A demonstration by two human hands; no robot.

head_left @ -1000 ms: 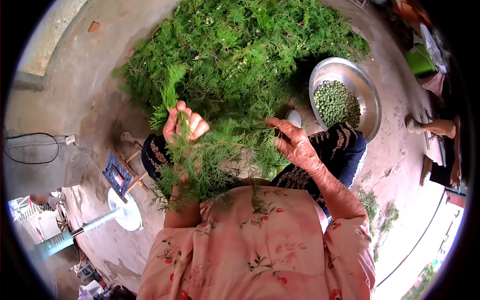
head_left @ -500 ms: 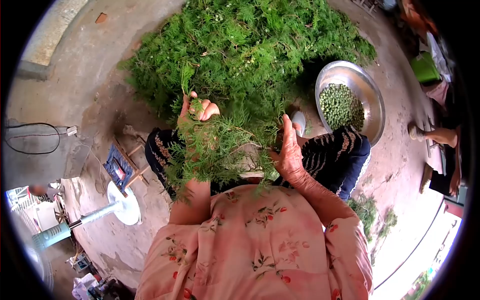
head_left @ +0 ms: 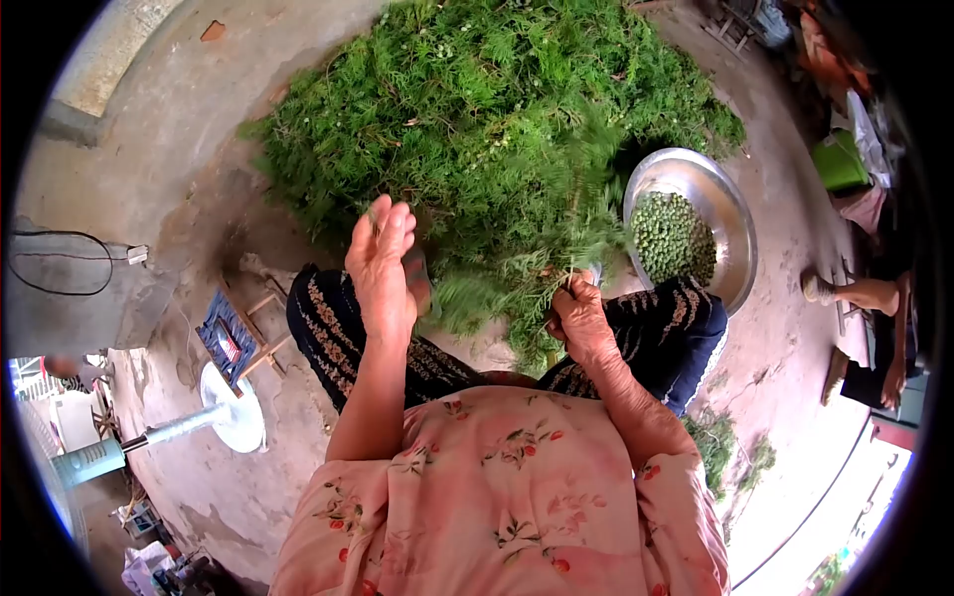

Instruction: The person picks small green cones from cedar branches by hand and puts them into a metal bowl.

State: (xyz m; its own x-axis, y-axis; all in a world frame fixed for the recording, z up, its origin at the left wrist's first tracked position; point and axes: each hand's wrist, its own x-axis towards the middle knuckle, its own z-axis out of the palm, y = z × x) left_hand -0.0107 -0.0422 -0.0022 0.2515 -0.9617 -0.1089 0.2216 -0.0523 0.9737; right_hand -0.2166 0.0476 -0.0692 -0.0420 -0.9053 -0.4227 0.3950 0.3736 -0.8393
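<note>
My right hand [head_left: 584, 323] is closed on the stem of a leafy green branch [head_left: 571, 233], whose sprays are blurred and hang between my knees and up over the pile. My left hand [head_left: 383, 273] is raised above my left knee, fingers extended, apart from the branch; I make out nothing held in it. In front lies a large pile of green branches [head_left: 477, 109]. Right of it a metal basin [head_left: 735, 214] holds small round green fruits [head_left: 671, 236].
A small wooden stool [head_left: 234, 338] and a standing fan [head_left: 89, 462] are at the left. Loose sprigs [head_left: 715, 447] lie on the floor at the right. Another person's leg [head_left: 870, 295] shows at the far right, near a green bag [head_left: 840, 161].
My left hand has let go of the branch and its fingers have straightened. My right hand has closed on the stem, and the branch has swung rightward away from my left hand.
</note>
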